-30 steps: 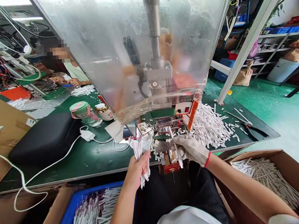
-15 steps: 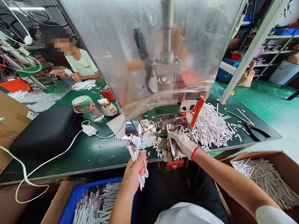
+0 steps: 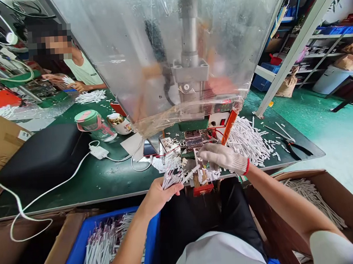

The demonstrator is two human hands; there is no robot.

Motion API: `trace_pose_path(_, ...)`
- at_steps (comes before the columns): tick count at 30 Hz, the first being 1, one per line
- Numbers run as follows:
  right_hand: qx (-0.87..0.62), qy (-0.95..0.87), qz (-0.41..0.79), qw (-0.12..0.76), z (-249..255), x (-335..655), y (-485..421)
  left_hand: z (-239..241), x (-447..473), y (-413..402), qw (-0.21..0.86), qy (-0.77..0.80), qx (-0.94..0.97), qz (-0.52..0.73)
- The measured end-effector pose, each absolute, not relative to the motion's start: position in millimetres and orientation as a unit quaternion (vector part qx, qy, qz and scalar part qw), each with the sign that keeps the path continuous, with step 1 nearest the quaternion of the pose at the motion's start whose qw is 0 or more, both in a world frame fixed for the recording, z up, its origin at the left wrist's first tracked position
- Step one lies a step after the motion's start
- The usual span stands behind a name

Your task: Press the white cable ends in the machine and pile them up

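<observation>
My left hand is closed around a bundle of thin white strips with purplish ends, just in front of the table edge. One strip sticks out of the bundle to the right. My right hand, in a white knitted glove with a red cuff edge, is at the front of a small metal fixture under the press. Its fingers are stretched out, the thumb apart below. A single white strip stands beside the gloved fingertips. Below it is a red block at the table edge.
A cloudy plastic shield hangs before the press. Short white pieces are heaped right, beside pliers. Longer strips fill a blue bin and a cardboard box. A black case lies left. A co-worker sits beyond.
My left hand has moved right and tipped the bundle toward the fixture. The gloved hand has let go of its strip and shifted slightly right and up. The view has turned a little.
</observation>
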State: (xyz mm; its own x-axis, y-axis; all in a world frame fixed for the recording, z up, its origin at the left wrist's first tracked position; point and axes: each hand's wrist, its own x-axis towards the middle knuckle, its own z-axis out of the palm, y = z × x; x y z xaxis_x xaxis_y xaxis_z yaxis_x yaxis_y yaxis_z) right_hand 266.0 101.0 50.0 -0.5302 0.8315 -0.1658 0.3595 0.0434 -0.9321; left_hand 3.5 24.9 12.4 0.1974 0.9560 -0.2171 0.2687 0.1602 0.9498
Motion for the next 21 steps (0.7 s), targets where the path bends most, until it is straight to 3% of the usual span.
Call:
trace_pose_path(4,-0.37,-0.798,0.462,0.113,80,269,77,22,13,36,0.545,0.496,0.627,0.253)
trace_pose_path(9,-0.391,-0.698,0.587,0.122,74,293,56,16,0,35,0.606,0.472,0.605,0.211)
trace_pose_path(11,-0.451,-0.668,0.57,0.16,66,327,63,11,-17,35,0.629,0.493,0.546,0.253)
trace_pose_path(15,-0.69,-0.617,0.315,0.209,39,403,101,-1,-32,41,0.651,0.505,0.415,0.386)
trace_pose_path(18,-0.77,-0.614,0.126,0.115,18,430,135,-11,-9,46,0.617,0.532,0.397,0.423)
trace_pose_path(21,-0.778,-0.618,0.11,0.037,10,431,156,-20,28,52,0.555,0.557,0.423,0.45)
